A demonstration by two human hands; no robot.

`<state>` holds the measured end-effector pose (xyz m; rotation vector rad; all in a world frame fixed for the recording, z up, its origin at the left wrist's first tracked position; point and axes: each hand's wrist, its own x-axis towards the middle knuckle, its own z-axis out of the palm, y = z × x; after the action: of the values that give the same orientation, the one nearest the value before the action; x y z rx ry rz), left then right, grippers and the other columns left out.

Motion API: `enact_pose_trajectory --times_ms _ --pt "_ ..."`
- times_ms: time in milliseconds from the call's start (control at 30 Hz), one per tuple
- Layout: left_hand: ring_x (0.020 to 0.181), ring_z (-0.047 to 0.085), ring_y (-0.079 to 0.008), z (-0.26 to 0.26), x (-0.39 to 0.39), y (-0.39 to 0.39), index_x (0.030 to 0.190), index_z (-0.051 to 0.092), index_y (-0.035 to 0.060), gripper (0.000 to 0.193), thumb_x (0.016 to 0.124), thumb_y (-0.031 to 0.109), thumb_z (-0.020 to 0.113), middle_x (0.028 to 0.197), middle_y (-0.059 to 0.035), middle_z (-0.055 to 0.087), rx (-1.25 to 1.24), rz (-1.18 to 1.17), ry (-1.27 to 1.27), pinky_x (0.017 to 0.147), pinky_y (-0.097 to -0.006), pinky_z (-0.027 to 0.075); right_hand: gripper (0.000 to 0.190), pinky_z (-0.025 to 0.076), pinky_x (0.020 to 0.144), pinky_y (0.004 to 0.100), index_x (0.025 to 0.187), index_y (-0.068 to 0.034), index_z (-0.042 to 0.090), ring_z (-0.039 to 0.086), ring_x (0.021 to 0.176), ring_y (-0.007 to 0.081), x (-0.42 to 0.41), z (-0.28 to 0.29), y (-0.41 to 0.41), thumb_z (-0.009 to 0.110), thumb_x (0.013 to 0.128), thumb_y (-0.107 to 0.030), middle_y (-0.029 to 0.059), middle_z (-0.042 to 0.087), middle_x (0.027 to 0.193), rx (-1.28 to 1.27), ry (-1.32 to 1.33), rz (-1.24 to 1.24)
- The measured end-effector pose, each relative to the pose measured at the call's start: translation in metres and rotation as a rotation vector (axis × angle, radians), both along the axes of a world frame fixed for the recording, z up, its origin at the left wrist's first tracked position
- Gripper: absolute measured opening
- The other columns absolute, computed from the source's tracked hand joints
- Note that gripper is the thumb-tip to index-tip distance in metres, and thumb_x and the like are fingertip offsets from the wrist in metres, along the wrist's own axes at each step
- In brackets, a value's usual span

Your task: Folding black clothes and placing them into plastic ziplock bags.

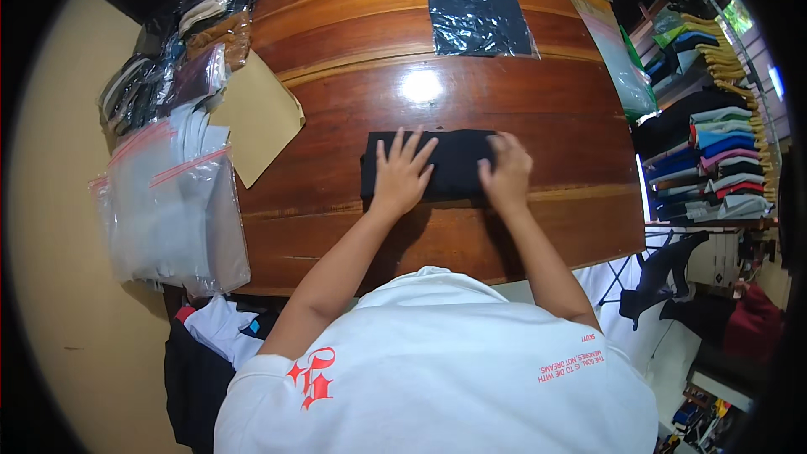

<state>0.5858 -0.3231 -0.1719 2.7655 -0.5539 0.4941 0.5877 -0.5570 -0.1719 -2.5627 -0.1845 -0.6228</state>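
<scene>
A folded black cloth point(459, 167) lies in a flat rectangle on the varnished wooden table point(353, 94) before me. My left hand point(405, 170) rests on its left part, palm down, with the fingers spread. At the cloth's right end is my right hand point(507, 170), its fingers apart and slightly bent over the edge; whether it pinches any fabric does not show. Farther back on the table lies a dark folded garment in a clear plastic bag point(480, 19).
Clear zip bags point(173, 214) pile up at the left, by a brown paper envelope point(261, 120) and bagged garments point(214, 31). More plastic bags point(608, 50) lie along the right edge. Clothes on hangers point(725, 145) stand beyond; a person in dark red point(753, 321) is at lower right.
</scene>
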Motion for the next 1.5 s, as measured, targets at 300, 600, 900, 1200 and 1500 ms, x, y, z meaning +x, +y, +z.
enact_pose_trajectory --times_ms 300,600,900,1200,1500 --pt "0.144 0.036 -0.0347 -0.04 0.01 0.036 0.146 0.049 0.0167 0.047 0.101 0.029 0.048 0.154 -0.0132 0.043 -0.032 0.076 0.159 0.117 -0.0531 0.03 0.064 0.021 0.117 0.0622 0.146 -0.025 0.05 0.032 0.145 0.04 0.012 -0.024 0.032 0.058 0.091 -0.057 0.0127 0.04 0.156 -0.347 0.255 0.379" --pt "0.139 0.038 -0.0349 0.009 -0.044 0.232 0.139 0.054 0.0127 0.051 0.09 0.022 0.062 0.147 -0.0121 0.047 0.095 0.601 -0.029 0.112 -0.0598 0.029 0.062 0.019 0.112 0.0698 0.151 -0.026 0.043 0.026 0.149 0.0378 0.012 -0.023 0.051 0.055 0.096 -0.052 0.0075 0.031 0.163 -0.459 0.506 0.033" --pt "0.134 0.043 -0.0287 0.029 -0.128 0.458 0.124 0.063 0.0158 0.05 0.08 0.034 0.079 0.137 -0.004 0.051 0.159 1.075 0.062 0.112 -0.0592 0.033 0.06 0.016 0.109 0.0784 0.156 -0.031 0.033 0.02 0.151 0.0408 0.022 -0.037 0.089 0.041 0.102 -0.057 0.0048 0.022 0.166 -0.317 0.636 -0.496" --pt "0.126 0.049 -0.0249 -0.023 -0.149 0.543 0.111 0.067 0.0146 0.034 0.081 0.027 0.076 0.125 -0.0003 0.058 0.219 1.095 -0.081 0.104 -0.0485 0.038 0.059 0.02 0.111 0.0753 0.154 -0.032 0.036 0.024 0.151 0.0355 0.016 -0.036 0.091 0.039 0.102 -0.059 0.0027 0.027 0.165 -0.34 0.542 -0.522" --pt "0.122 0.052 -0.0244 -0.024 -0.16 0.549 0.111 0.064 0.0134 0.032 0.084 0.028 0.074 0.124 0.0 0.059 0.126 1.136 -0.208 0.103 -0.0473 0.039 0.058 0.021 0.111 0.0739 0.153 -0.029 0.038 0.026 0.15 0.0334 0.013 -0.036 0.095 0.039 0.102 -0.058 0.0023 0.029 0.164 -0.339 0.525 -0.53"
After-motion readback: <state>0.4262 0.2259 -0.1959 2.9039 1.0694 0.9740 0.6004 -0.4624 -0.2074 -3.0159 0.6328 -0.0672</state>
